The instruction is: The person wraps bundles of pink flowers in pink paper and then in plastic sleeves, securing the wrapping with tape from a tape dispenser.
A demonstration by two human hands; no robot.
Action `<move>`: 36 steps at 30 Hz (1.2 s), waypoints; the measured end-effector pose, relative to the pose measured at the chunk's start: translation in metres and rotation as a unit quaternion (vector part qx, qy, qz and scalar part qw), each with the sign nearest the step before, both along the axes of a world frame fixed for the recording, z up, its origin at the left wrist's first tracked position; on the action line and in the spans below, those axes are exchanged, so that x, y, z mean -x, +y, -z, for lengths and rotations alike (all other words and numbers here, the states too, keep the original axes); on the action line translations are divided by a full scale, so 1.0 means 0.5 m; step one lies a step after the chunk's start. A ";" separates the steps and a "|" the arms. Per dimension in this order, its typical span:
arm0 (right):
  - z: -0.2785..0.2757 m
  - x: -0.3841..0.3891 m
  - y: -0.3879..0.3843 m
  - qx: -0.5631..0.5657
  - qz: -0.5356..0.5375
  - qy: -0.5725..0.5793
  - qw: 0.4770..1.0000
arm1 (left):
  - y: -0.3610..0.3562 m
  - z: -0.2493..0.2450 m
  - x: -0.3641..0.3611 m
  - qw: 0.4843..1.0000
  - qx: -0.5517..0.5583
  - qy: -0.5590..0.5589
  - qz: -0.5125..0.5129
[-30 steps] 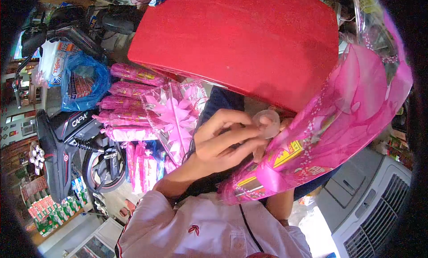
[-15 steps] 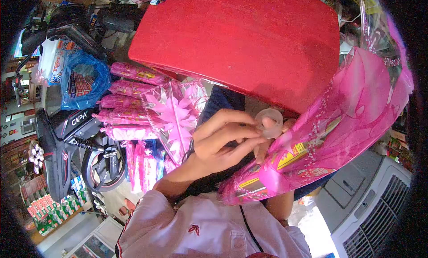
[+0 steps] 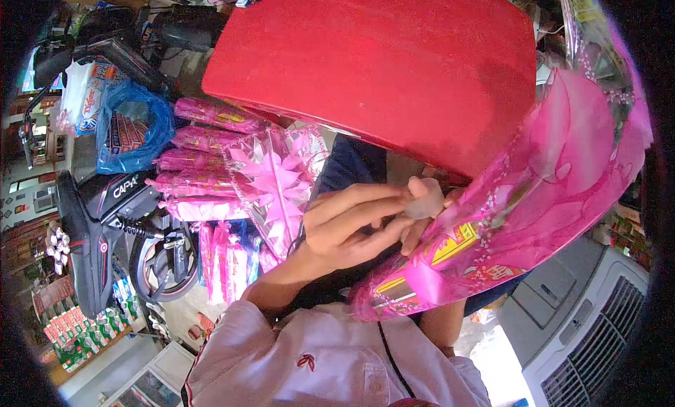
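Note:
My left hand (image 3: 351, 220) reaches in from the left, its fingers closed on a small roll of clear tape (image 3: 426, 201). A fingertip shows through the roll's ring. Across my lap on the right lies a long bundle wrapped in pink and clear plastic (image 3: 541, 189), with a pink ribbon band and a yellow label showing through it. My right hand (image 3: 416, 237) is mostly hidden beneath this bundle and holds it; some of its fingers appear at the bundle's edge, close to the tape roll.
A red table (image 3: 373, 62) stands in front of me. To the left are several pink wrapped packets (image 3: 200, 161), a pink bow in clear plastic (image 3: 274, 182), a blue plastic bag (image 3: 133, 125) and a black two-wheeler (image 3: 105, 217). A grey air cooler (image 3: 583, 329) is at the right.
The tape roll has turned from facing me to more edge-on between the fingers. The pink bundle has shifted slightly, while my left hand stays in nearly the same place.

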State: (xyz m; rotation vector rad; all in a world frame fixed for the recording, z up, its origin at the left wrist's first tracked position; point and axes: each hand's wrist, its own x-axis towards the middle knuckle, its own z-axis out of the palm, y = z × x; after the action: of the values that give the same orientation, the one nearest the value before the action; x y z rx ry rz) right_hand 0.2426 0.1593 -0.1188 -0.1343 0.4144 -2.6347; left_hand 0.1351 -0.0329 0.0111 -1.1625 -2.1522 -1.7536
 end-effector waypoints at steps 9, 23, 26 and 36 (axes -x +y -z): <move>-0.085 0.021 -0.010 -0.084 0.016 -0.073 0.994 | 0.006 0.003 0.004 0.999 0.009 -0.031 0.006; -0.086 0.021 -0.013 -0.097 0.104 0.122 0.982 | 0.020 0.046 -0.044 0.972 -0.065 -0.224 -0.020; -0.072 0.026 -0.007 -0.067 0.084 0.119 0.987 | 0.029 0.038 -0.018 0.990 -0.068 -0.124 -0.014; -0.033 0.101 0.062 0.052 -0.181 0.236 0.953 | 0.018 0.044 -0.014 0.995 -0.069 -0.071 -0.012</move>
State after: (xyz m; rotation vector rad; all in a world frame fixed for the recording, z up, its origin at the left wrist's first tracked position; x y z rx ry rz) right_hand 0.1921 0.1902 -0.1020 -0.8053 0.3620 -2.2414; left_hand 0.1419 -0.0241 -0.0112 -1.0034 -2.0700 -1.9940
